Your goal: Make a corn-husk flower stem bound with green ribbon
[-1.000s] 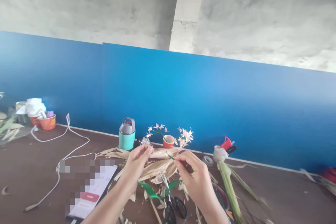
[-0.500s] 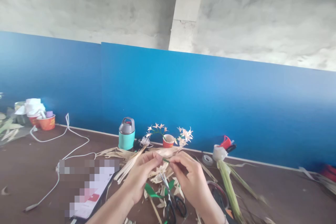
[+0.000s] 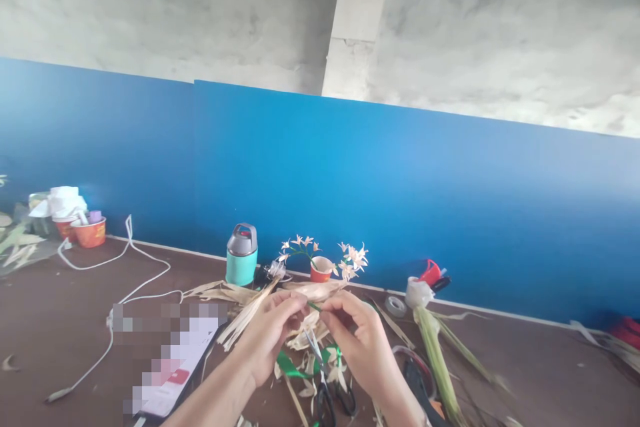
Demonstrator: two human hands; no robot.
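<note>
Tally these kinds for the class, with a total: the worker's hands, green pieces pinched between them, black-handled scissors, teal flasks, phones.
Hands: 2 (left hand, right hand)
Pinched green piece: 1
Black-handled scissors: 1
Teal flask: 1
Phone: 1
Total: 6

Bright, diffuse light washes the concrete wall, dimming toward its upper right corner, and lays a pale sheen across the blue panel. Fine detail looks soft and smeary; blocky pixelation masks part of the phone.
</note>
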